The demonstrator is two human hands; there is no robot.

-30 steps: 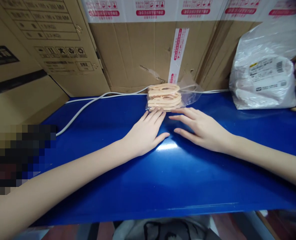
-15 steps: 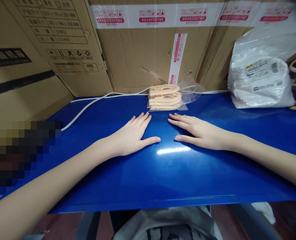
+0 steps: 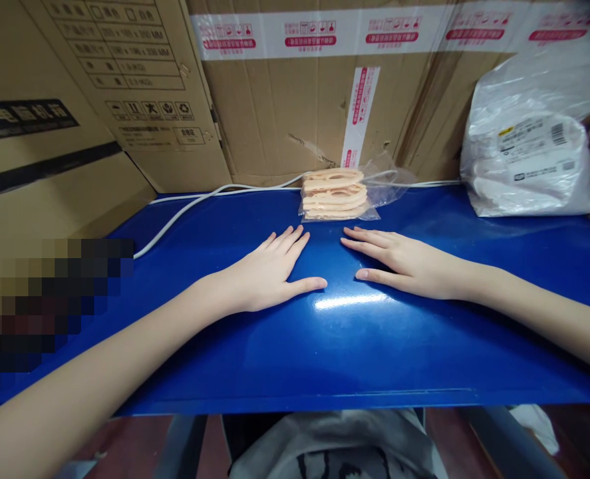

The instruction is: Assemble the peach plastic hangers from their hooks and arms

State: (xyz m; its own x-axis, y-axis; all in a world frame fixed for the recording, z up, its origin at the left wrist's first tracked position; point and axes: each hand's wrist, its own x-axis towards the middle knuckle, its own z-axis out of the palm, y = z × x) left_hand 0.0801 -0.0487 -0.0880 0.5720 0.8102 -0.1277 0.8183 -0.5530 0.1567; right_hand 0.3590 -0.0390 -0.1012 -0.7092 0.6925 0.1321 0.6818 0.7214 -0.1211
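Palm down on the blue tabletop (image 3: 295, 359) lies my left hand (image 3: 267, 269), its fingers stretched out and thumb apart, holding nothing. My right hand (image 3: 404, 263) rests flat opposite it, also with fingers extended and nothing in its grasp. Just beyond the fingertips of both hands sits a clear plastic bag (image 3: 392, 189) with a stack of flat, peach-coloured pieces (image 3: 334, 199) in it; some have oval openings. Neither hand touches the bag. A bright light reflection shows on the table between the two thumbs.
Large cardboard boxes (image 3: 285, 113) stand along the back and a printed carton (image 3: 149, 156) at the left. A white cable (image 3: 175, 216) runs along the rear. At right sits a white plastic package (image 3: 529, 159) with a label. A pixelated patch covers the left edge.
The whole view has shifted slightly, with everything appearing a little further right. Both hands keep the same flat pose on the table.
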